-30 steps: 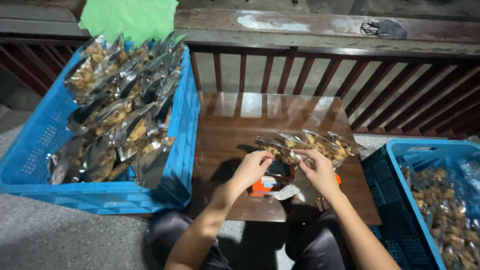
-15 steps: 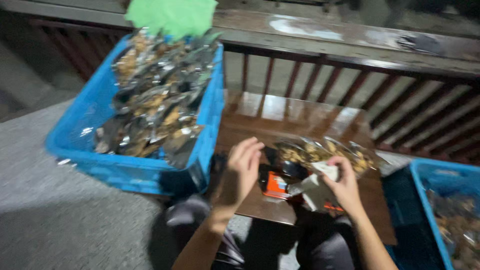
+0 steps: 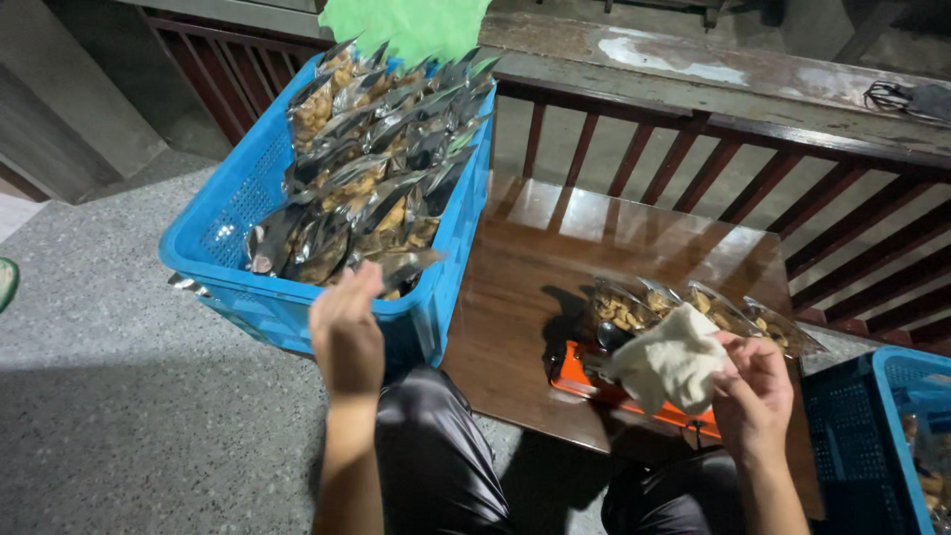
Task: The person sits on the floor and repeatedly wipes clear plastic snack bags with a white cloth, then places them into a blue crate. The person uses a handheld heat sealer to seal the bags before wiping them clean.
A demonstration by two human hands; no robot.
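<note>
My left hand [image 3: 347, 332] hovers open by the blue plastic crate [image 3: 233, 213] of crinkly, slippery-looking silver snack pouches [image 3: 367, 188], best pinched by an edge, while my right hand [image 3: 755, 391] grips a soft white cloth [image 3: 669, 362].

bare table [image 3: 555, 267] lies open between blue crate [image 3: 228, 218] and pouches [image 3: 693, 312]; railing [image 3: 713, 168] blocks behind.
</note>
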